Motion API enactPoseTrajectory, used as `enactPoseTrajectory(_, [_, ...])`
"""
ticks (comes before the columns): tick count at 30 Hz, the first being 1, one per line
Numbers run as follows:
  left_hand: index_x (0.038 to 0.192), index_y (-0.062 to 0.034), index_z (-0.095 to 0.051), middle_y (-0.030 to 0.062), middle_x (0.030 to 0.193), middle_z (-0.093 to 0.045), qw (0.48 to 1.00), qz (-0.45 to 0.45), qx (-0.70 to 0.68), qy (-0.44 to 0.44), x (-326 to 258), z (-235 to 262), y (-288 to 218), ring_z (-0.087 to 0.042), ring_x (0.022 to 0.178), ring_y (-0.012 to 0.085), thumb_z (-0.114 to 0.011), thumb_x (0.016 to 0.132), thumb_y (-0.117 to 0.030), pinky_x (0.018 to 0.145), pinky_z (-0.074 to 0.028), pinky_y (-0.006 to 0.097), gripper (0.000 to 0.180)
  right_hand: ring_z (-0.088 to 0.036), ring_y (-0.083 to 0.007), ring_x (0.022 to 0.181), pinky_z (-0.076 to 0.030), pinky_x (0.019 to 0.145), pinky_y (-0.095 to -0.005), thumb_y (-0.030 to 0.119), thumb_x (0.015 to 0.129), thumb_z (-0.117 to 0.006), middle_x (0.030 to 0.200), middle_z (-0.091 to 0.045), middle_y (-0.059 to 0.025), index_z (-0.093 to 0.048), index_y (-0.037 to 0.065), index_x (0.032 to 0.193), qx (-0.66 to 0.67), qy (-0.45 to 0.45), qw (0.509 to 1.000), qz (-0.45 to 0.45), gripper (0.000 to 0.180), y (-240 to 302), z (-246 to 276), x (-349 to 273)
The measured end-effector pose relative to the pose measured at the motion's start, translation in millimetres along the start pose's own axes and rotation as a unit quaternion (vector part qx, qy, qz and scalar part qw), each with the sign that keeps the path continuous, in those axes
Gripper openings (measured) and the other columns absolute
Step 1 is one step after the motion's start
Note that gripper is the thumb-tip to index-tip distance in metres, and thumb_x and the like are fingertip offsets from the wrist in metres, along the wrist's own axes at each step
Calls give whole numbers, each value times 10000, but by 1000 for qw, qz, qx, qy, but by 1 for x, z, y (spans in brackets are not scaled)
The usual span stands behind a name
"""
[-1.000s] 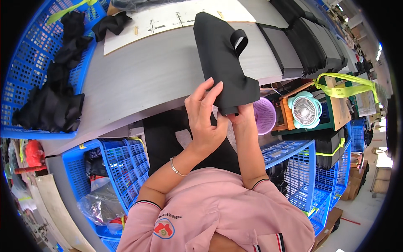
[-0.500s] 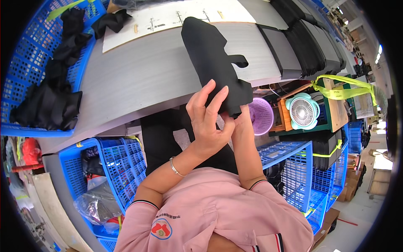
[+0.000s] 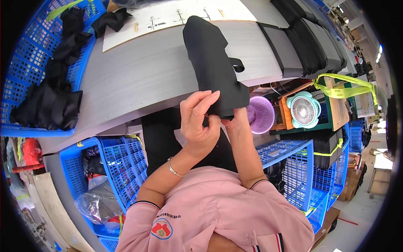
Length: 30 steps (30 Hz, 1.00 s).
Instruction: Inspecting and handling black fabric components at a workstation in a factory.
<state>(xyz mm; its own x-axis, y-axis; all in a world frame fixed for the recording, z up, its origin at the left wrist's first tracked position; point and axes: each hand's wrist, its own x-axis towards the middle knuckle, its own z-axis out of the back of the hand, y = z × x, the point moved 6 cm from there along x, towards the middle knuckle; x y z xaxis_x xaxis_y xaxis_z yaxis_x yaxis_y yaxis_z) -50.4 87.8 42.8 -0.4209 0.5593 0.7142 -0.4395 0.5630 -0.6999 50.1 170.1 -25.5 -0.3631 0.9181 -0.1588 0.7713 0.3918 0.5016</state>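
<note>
Black fabric piece (image 3: 214, 63) is pinched at its near end by both hands' fingers (image 3: 205, 98).

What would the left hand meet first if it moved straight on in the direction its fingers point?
The left hand already touches the black fabric piece. Its fingers point up and right, so it would probably slide along that fabric first; depth is unclear.

A grey work table (image 3: 138, 80) is spanning the scene. A blue mesh basket (image 3: 25, 67) holding black fabric pieces (image 3: 46, 105) is sitting at its left end. A white paper sheet (image 3: 168, 17) is lying along the far edge. A long black fabric piece (image 3: 212, 59) is resting at centre, its near end overhanging the edge. Stacked black pieces (image 3: 302, 46) are lying at the right.
</note>
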Motion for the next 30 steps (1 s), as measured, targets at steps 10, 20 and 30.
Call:
enactPoseTrajectory(10, [1143,-46,-709,100,1112,-644,1000,23,-6,16,-3,3,2,-614,923,209,-570,674,206,630,-514,256,550,-691,-184,825,-604,666,-322,200,925,-671,988,-675,-82,-633,52,1110,-32,-55,998,12,240,-4,8,2])
enactPoseTrajectory(20, [1265,5,-644,136,1264,-549,997,54,-38,46,-12,2,10,-612,971,164,-586,719,219,719,-534,247,589,-696,-189,869,-605,690,-334,218,920,-679,1022,-683,-74,-627,58,1152,-52,-43,998,-11,286,-8,10,6])
enactPoseTrajectory(30, [1243,14,-675,116,1044,-718,966,256,29,7,-35,42,85,-659,812,127,-567,902,74,682,-554,243,363,-612,-223,1111,-498,969,-372,131,954,-623,1169,-659,-108,-594,2,1244,-485,-91,857,148,318,-14,10,24])
